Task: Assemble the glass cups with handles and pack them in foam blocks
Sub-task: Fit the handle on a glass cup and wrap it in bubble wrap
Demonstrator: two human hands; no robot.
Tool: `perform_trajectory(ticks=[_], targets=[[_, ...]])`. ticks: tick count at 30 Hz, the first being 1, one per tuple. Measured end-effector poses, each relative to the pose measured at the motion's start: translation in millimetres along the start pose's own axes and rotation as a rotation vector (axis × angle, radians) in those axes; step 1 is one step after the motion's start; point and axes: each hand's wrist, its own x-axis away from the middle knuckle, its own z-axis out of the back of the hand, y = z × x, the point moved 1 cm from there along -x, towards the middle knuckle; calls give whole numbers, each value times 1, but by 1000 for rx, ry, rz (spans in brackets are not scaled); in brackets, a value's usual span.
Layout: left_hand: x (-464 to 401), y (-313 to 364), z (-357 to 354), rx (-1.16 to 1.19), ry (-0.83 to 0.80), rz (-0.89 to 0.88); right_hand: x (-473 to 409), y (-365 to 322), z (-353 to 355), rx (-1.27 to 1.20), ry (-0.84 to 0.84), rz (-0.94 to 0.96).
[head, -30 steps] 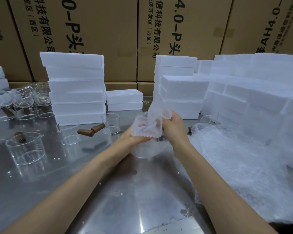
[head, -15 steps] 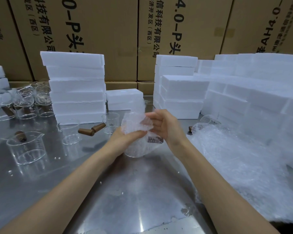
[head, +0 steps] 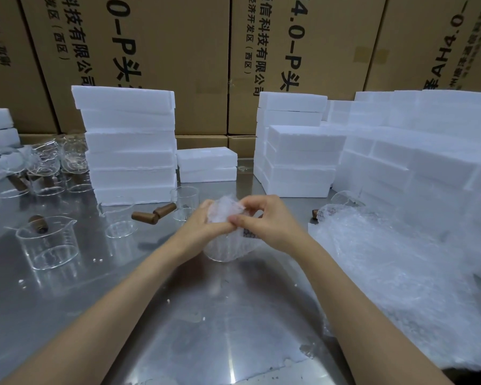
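Around the work, bare clear glass cups with pouring lips stand at nine and ten o'clock: a large one [head: 47, 243] near the left edge with a brown wooden handle [head: 39, 223] behind it, a smaller one [head: 120, 222] further in, and a straight-walled one [head: 184, 202] just left of the hands, with two loose brown handles [head: 153, 214] lying between them. A tall stack of white foam blocks [head: 128, 145] rises at eleven o'clock, a low pair of blocks [head: 207, 165] at twelve, and more stacks [head: 297, 159] from one to three o'clock. A loose heap of clear bubble wrap [head: 395, 273] spreads at three to four o'clock. At the centre, the bubble-wrapped glass cup [head: 225, 243] stands upright on its base, long axis vertical, mouth up; which way its handle points cannot be told. The left hand [head: 203, 226] curls round the wrap's left side, and the right hand [head: 264, 220] pinches the gathered wrap on top with thumb and fingertips. All rests on a shiny steel table [head: 206, 329] backed by printed brown cardboard cartons [head: 164, 51].
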Motion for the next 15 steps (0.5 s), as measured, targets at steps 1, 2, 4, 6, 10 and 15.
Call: perform_trajectory(ticks=[1,2,4,6,10,15], targets=[[1,-1,2,20,-10,14,0,1,0,80,-17,2],[1,0,3,38,23,1,0,1,-1,172,-30,10],[4,6,4,-1,184,-114,0,1,-2,299,-44,16],[8,12,8,-187,377,-300,1,-1,-3,404,-67,30],[17,21,5,-492,351,-528,4,-1,-9,599,-136,71],[21,20,0,-672,205,-528,5,5,-12,511,-85,52]])
